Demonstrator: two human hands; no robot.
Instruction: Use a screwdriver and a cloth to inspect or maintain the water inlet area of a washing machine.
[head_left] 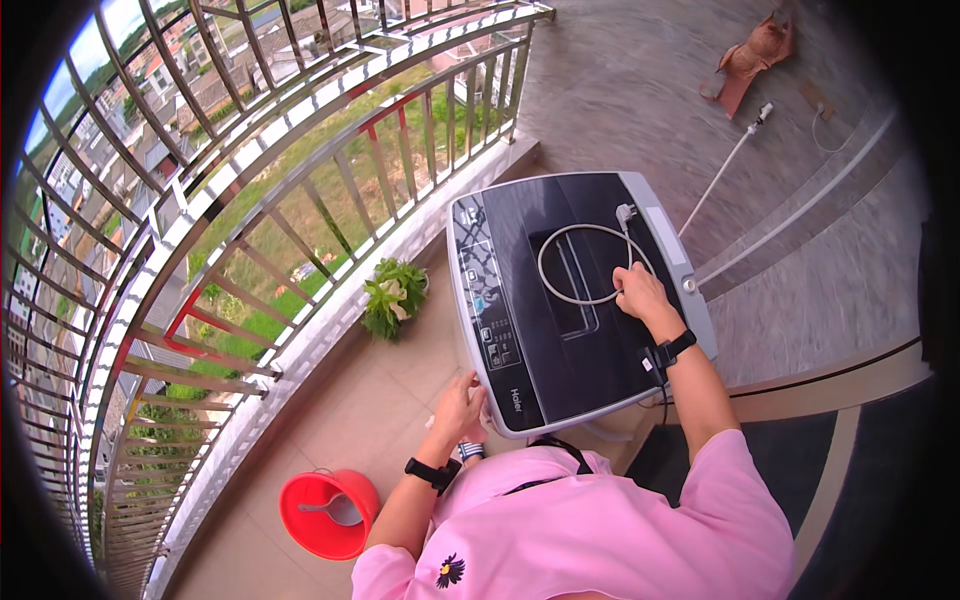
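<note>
A top-loading washing machine (560,370) with a dark lid and a light grey body stands in front of me. On its lid, a pale power cord (570,229) lies in a loop, its plug (626,213) towards the far right side. My right hand (642,293) pinches the cord at the near right of the loop. Beside the machine's near left corner is my left hand (458,408), its fingers closed round what looks like a bunched pale cloth (476,428); part of that is hidden by the hand.
A red bucket (370,490) holding a grey-white dipper (343,510) stands on the tiles at lower left. A potted plant (392,298) sits by the metal railing (350,190). White pipes (725,172) run along the grey wall at right, below a brown wall ornament (755,60).
</note>
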